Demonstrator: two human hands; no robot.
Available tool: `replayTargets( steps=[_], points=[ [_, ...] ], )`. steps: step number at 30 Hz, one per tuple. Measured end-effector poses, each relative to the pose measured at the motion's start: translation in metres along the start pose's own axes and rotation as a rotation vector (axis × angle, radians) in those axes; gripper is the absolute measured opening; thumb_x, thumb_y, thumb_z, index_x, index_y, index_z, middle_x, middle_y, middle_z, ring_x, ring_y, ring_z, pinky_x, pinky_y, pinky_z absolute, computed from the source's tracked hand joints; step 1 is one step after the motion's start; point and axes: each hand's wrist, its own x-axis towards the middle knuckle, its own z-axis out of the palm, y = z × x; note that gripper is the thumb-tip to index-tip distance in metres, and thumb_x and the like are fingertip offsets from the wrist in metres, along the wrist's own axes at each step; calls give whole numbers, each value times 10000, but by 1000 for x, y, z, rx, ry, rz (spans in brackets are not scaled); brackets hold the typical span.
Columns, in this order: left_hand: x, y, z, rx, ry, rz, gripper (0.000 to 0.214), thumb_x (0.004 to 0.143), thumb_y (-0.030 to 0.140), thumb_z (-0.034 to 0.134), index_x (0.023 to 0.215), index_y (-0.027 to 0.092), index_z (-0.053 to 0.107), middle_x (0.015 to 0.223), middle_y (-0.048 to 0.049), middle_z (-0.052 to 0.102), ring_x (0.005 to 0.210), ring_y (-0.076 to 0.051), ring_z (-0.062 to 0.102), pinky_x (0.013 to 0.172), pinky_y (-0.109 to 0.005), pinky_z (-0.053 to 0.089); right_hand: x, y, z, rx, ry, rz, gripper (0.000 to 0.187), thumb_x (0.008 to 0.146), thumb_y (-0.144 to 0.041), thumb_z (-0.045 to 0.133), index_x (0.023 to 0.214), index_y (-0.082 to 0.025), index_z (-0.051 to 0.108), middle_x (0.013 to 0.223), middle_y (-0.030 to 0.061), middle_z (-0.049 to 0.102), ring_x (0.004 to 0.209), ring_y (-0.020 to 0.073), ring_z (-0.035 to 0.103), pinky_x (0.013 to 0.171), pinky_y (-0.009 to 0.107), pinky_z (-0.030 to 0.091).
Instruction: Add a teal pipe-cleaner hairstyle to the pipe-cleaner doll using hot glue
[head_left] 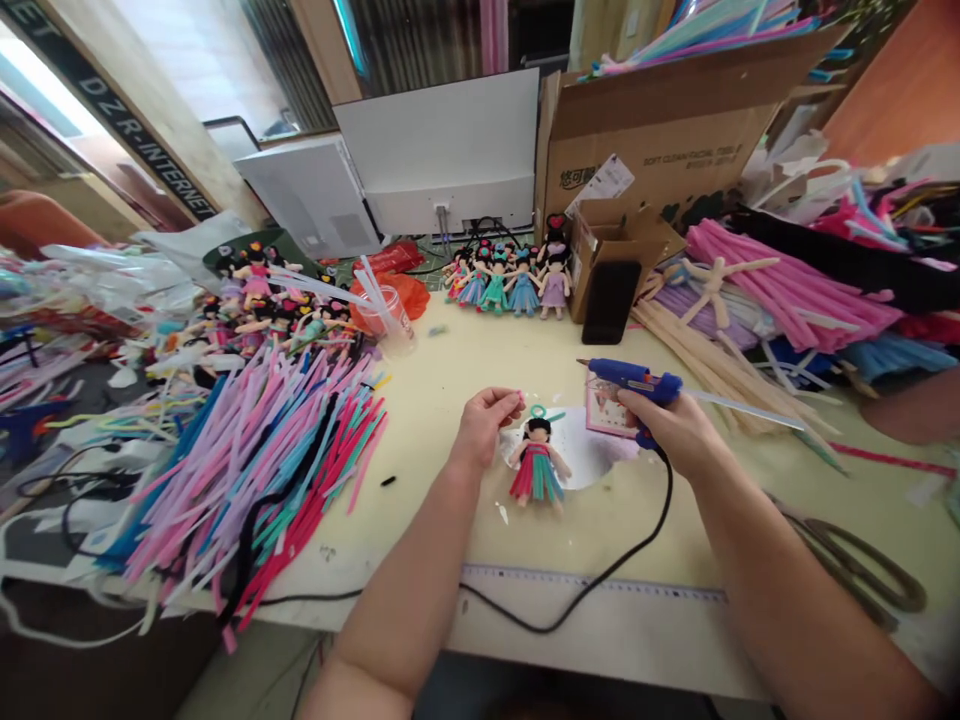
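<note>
Doll point(537, 468), one, black-haired, skirt in red and teal strands, lying face up on a white sheet point(592, 472) near the front edge of a pale yellow table point(424, 425), between the person's two hands; a small teal ring point(538, 411) at the top of its head. Left hand point(487, 425): just beside the doll's head, thumb and fingertips pinched together on a small pink piece point(520, 398), its exact form too small to tell. Right hand point(684, 432): fingers wrapped around the handle of a blue glue gun point(634, 376), nozzle pointing left, a translucent stick point(750, 410) projecting from the rear, black cable point(666, 510) looping down across the table. Pink-edged card point(606, 412), beneath the gun. Ruler point(615, 584), along the front edge. Scissors point(862, 560), dark-handled, at right, partly behind the right forearm. Fuzzy stems point(262, 460), a large heap in pink, blue, red, teal and black, at left. Plastic cup point(397, 335), holding straw-like sticks. Finished-looking dolls point(510, 282), a cluster, at the rear. Black phone point(611, 302), upright against a small cardboard box point(626, 232).
</note>
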Motion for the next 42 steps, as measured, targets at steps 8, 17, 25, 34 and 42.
replayTargets(
  steps=[8,17,25,34,42],
  points=[
    [2,-3,0,-142,-26,-99,352,495,355,849,715,138,680,631,-12,654,569,-72,541,588,-214,393,-24,-8,27,38,-162,-114,330,728,-491,635,715,-163,662,556,11,561,547,125,500,485,255,373],
    [0,-5,1,-179,-98,-137,307,558,329,833,743,132,688,659,-13,651,576,-64,540,585,-209,389,-28,4,33,-74,-185,-70,351,707,-523,625,667,-175,645,550,10,545,544,143,493,489,282,371],
    [-1,-1,3,-207,-83,-150,311,509,300,855,707,134,681,641,-12,660,588,-71,565,610,-210,418,-30,9,40,-54,-158,-57,332,714,-505,629,648,-180,623,550,3,536,535,137,484,504,282,380],
    [3,0,0,-206,-22,-148,338,477,286,870,713,137,679,622,-9,665,553,-65,563,566,-184,434,-43,-7,56,85,-154,-80,282,714,-466,630,667,-197,563,531,-33,505,499,104,428,487,250,380],
    [3,-1,1,-222,-9,-165,349,475,275,872,708,129,657,634,-20,670,582,-72,585,584,-181,445,-44,-4,53,51,-156,-66,281,737,-467,619,646,-202,599,529,-18,519,501,116,444,479,255,381]
  ],
)
